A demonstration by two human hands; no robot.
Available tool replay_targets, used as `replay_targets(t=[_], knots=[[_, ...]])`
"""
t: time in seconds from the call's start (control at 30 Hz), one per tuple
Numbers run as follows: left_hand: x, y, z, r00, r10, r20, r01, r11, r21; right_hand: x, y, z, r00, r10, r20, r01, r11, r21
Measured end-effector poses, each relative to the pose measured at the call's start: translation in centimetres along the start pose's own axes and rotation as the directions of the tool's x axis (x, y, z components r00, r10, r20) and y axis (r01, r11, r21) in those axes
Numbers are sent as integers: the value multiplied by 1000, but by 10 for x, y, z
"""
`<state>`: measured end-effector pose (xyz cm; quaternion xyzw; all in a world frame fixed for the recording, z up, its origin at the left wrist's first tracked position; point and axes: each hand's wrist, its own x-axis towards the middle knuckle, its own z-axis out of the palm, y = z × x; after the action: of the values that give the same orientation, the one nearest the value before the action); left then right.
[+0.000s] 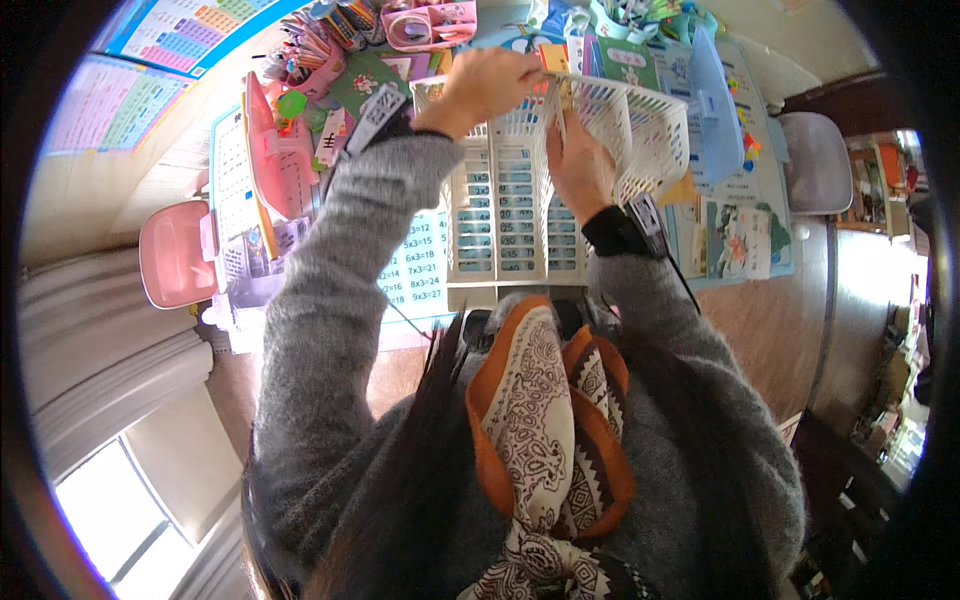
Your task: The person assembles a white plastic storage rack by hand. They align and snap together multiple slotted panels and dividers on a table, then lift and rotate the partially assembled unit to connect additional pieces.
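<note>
A white plastic storage basket with slotted walls stands on the desk, split lengthwise into compartments. Over its far rim reaches my left hand, fingers bent and closed at the far end of a divider. My right hand is lower, inside the basket, its thumb and fingers closed about the same white divider. The fingertips of both hands are partly hidden. Through the slotted bottom, a blue printed desk mat shows. A second divider stands to the left of my hands.
Pink book holder and blue book holder flank the basket. Behind it are a pink pen cup, a pink organizer and a green book. A pink chair and a grey chair stand at the sides.
</note>
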<state>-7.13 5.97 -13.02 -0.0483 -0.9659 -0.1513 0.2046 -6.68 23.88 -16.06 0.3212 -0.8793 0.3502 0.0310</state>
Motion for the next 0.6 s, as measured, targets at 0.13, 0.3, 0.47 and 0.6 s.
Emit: replay_targets(t=[0.13,0.3,0.47,0.6], knots=[[-30,44,-14,880,13,-476,-18,1000,-6,-15,-23,-63,967,-167,194,211,949,-235],[-76,110,10,789,-614,-23,458,612,-644,40,-30,-172,931,-175,320,227,964,-136],[-45,111,39,654,-751,89,725,589,-358,146,-18,-130,742,-446,501,530,848,-30],[-12,94,29,602,-762,240,797,589,-129,173,0,-43,599,-297,743,376,924,66]])
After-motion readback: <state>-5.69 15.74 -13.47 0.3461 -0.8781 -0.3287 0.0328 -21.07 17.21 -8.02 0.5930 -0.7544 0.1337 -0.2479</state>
